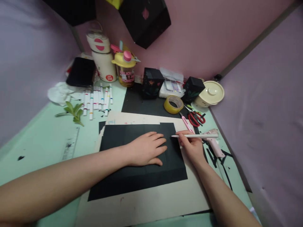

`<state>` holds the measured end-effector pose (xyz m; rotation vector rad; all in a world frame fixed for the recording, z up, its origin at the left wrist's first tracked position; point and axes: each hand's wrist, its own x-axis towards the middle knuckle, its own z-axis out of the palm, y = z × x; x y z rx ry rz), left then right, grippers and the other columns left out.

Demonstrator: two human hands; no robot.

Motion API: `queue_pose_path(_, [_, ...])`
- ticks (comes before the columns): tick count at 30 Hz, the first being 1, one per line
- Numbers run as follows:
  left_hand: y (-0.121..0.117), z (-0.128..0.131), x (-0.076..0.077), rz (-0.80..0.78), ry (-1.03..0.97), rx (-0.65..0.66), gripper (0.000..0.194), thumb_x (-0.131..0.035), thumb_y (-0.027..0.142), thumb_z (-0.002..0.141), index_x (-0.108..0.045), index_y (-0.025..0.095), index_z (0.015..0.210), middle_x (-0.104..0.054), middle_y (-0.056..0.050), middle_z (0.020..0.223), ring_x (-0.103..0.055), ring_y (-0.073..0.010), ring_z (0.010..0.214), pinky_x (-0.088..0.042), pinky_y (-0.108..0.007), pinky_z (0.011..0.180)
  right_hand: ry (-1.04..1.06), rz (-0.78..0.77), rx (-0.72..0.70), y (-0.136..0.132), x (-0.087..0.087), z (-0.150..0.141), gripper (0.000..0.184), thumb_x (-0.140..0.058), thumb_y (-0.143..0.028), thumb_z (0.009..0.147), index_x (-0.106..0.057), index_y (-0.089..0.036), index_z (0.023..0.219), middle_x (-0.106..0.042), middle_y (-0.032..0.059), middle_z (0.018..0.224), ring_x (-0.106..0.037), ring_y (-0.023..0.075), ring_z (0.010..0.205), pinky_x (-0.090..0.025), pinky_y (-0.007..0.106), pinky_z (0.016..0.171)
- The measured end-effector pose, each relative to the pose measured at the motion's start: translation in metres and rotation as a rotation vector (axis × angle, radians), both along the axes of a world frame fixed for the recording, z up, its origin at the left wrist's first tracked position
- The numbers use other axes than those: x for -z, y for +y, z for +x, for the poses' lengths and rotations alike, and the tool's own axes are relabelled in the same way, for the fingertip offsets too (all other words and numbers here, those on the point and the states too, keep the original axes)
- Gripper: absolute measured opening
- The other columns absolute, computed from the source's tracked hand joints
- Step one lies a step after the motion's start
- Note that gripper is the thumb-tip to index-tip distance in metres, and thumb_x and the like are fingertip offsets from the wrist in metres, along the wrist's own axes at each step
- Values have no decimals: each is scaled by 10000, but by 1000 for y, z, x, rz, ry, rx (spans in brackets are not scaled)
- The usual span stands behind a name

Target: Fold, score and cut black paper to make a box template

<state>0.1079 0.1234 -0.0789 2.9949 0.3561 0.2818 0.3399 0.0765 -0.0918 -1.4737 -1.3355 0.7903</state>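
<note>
A sheet of black paper [123, 179] lies on a pale board [151, 205] in the middle of the table. Flat on that sheet rests my left hand [146, 149], palm down with the fingers spread. My right hand [193, 148] is at the sheet's right edge, its fingers closed round a slim white pen [205, 136] that looks like a stylus. The pen points left, its tip over or just touching the black paper; I cannot tell which. A pink craft knife [187, 123] lies just beyond my right hand.
Red-handled scissors [194, 119], a tape roll [173, 104] and a pink glue gun [214, 143] lie right, among black scraps. Several markers [91, 107], a leafy sprig [74, 112] and a clear ruler [71, 145] lie left. Bottles [104, 63], small black boxes [152, 83] and a lidded bowl [210, 93] stand behind.
</note>
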Motion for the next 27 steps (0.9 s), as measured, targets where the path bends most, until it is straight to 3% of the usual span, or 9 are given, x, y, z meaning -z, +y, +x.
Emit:
queue_pose_path(4, [0,2,-5,-37,1,-7,555,-493,602,922,-614,157,1230,-593,-144,1317,-498,-320,1268,-386,-449,1054,-49,0,-11,-1,3,2,191,-644,-383,877,-731,-214,867,-591,-8,647,-505,126,585,-374,270,553])
queue_pose_path(8, [-2,-3,-33,-47,-14,11,559,-513,589,918,-612,138,1232,-595,-154,1313,-518,-316,1244,-380,-451,1070,-61,3,-15,-2,7,4,192,-650,-392,874,-732,-218,876,-589,-12,632,-511,132,587,-375,275,557])
queue_pose_path(12, [-7,-26,-56,-72,-99,59,513,-491,553,945,-631,119,1180,-645,-158,1234,-559,-295,1191,-397,-443,1067,-77,3,-10,-1,7,5,215,-646,-404,871,-736,-209,875,-580,-10,606,-506,141,566,-370,281,539])
queue_pose_path(14, [-9,-40,-52,-109,-141,73,473,-476,521,964,-638,120,1158,-662,-157,1199,-574,-276,1169,-434,-416,1034,-80,8,-6,-1,6,4,218,-649,-406,867,-738,-207,874,-583,-6,607,-509,145,563,-373,284,535])
queue_pose_path(17, [-12,-52,-31,-149,-162,40,420,-481,459,978,-639,108,1147,-658,-167,1196,-568,-277,1182,-453,-415,1019,-77,6,-8,0,2,1,213,-647,-402,867,-737,-210,867,-591,-5,621,-515,142,569,-380,282,542])
queue_pose_path(21, [-13,-45,-9,-169,-147,36,411,-502,472,965,-641,137,1160,-645,-157,1224,-532,-288,1233,-414,-445,1069,-73,18,3,1,0,-2,206,-640,-392,865,-733,-210,842,-600,-2,638,-527,139,586,-393,277,556])
queue_pose_path(27, [-9,-17,-13,-166,-93,66,432,-538,495,940,-636,153,1185,-636,-154,1244,-529,-293,1243,-373,-477,1099,-58,29,7,3,1,-5,202,-627,-381,865,-726,-211,819,-591,-2,612,-546,149,590,-417,279,554])
